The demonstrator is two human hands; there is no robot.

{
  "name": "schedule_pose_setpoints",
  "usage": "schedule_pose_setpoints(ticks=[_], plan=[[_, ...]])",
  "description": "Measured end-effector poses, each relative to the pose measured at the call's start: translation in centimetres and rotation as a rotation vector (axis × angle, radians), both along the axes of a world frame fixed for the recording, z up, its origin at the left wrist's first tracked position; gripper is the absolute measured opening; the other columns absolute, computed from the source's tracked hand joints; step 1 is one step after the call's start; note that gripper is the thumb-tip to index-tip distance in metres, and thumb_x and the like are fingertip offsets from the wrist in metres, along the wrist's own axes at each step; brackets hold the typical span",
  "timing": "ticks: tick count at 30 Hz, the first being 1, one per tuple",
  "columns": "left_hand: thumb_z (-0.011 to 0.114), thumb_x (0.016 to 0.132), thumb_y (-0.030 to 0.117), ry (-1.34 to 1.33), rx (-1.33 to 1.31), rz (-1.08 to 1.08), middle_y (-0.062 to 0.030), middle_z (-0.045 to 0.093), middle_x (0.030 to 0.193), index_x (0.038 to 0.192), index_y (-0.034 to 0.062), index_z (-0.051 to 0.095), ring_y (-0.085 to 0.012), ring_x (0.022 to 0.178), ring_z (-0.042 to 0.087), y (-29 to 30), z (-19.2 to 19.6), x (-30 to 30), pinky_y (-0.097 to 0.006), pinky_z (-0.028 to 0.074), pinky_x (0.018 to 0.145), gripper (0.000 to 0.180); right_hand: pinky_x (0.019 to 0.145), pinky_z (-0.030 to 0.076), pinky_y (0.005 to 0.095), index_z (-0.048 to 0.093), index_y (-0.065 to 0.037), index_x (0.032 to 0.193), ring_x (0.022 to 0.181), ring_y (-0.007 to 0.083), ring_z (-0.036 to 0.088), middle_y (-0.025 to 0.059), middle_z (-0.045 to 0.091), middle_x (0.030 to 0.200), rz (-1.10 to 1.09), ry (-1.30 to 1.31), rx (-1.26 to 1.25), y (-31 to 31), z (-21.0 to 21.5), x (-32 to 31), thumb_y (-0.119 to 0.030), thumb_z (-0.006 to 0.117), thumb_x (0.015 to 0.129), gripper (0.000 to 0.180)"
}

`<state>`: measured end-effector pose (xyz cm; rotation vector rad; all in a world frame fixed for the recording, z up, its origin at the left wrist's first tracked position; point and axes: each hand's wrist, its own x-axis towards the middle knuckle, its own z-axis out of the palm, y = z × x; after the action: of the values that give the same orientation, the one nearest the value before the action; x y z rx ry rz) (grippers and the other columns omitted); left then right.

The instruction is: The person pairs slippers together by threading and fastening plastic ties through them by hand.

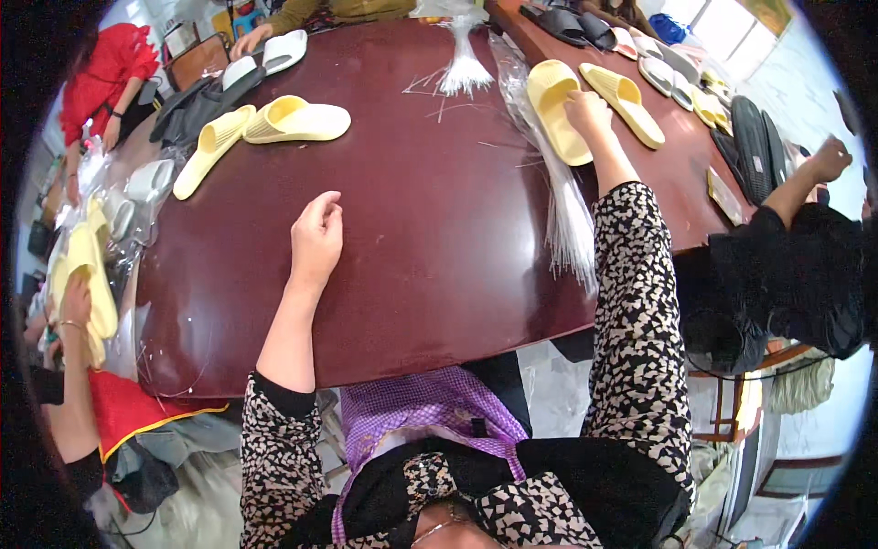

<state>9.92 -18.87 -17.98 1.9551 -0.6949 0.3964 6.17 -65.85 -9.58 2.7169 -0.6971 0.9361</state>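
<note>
My right hand [588, 117] reaches far across the table, its fingers curled over a pale yellow slipper [551, 80]. The matching yellow slipper [631, 102] lies just to the right. My left hand [317, 240] hovers over the middle of the dark red table [412, 274], its fingers curled together and nothing visible in them. Beyond it, at the far left, another yellow pair lies, one slipper [215, 151] angled and the other slipper [297, 122] sideways. A long bundle of thin clear strips [569, 224] runs beneath my right forearm.
A second white bundle of strips [465, 69] lies at the far edge. Co-workers sit around; one hand at the left grips yellow slippers [90, 265]. White slippers [285, 50] are at the far left. Rows of grey, white and black slippers [754, 146] line the right table.
</note>
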Motion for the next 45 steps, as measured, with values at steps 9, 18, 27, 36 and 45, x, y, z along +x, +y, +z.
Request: schedule_pose_setpoints(ticks=[9, 18, 27, 36, 45], plan=[[0.055, 0.087, 0.003, 0.027, 0.021, -0.025, -0.0086, 0.065, 0.089, 0.110, -0.0012, 0.059, -0.0129, 0.079, 0.061, -0.8, -0.5, -0.4, -0.026, 0.049, 0.070, 0.024, 0.072, 0.051, 0.0426, 0.069, -0.002, 0.086, 0.082, 0.0367, 0.064, 0.0237, 0.064, 0.081, 0.022, -0.083, -0.047, -9.7, 1.5, -1.0, -0.011, 0.050, 0.080, 0.022], [0.054, 0.088, 0.005, 0.094, 0.054, -0.041, -0.0064, 0.064, 0.091, 0.112, 0.0005, 0.058, -0.0107, 0.078, 0.059, 1.1, -1.7, 2.8, -0.024, 0.049, 0.068, 0.025, 0.077, 0.049, 0.0470, 0.067, -0.002, 0.092, 0.090, 0.0388, 0.061, 0.0262, 0.063, 0.091, -0.241, 0.008, -0.054, -11.1, 3.0, -8.5, -0.013, 0.047, 0.082, 0.024], [0.055, 0.088, 0.005, 0.248, -0.041, -0.047, -0.0040, 0.062, 0.089, 0.112, 0.0000, 0.059, -0.0080, 0.075, 0.055, 3.0, -0.4, 7.7, -0.022, 0.047, 0.067, 0.024, 0.081, 0.048, 0.0416, 0.066, -0.003, 0.095, 0.091, 0.0352, 0.062, 0.0187, 0.065, 0.094, 0.014, 0.021, -0.222, -2.9, 3.6, -7.4, -0.016, 0.050, 0.085, 0.024], [0.052, 0.092, 0.012, 0.475, -0.282, -0.438, -0.0059, 0.061, 0.107, 0.125, 0.0027, 0.050, -0.0108, 0.085, 0.059, 0.4, 6.7, 7.9, -0.024, 0.048, 0.074, 0.034, 0.074, 0.049, 0.0315, 0.063, 0.002, 0.092, 0.082, 0.0278, 0.064, 0.0155, 0.066, 0.088, 0.390, 0.087, 0.328, 12.1, 2.0, -11.4, -0.007, 0.061, 0.081, 0.014], [0.065, 0.078, 0.052, 0.247, -0.451, -1.236, -0.0186, 0.054, 0.119, 0.140, 0.0016, 0.028, -0.0225, 0.087, 0.056, -1.1, 21.3, -1.5, -0.033, 0.047, 0.074, 0.089, 0.064, 0.048, 0.0284, 0.062, 0.000, 0.090, 0.068, 0.0206, 0.058, 0.0124, 0.062, 0.082, 0.172, 0.036, 0.680, 11.2, -2.6, -15.9, -0.010, 0.068, 0.079, 0.016]])
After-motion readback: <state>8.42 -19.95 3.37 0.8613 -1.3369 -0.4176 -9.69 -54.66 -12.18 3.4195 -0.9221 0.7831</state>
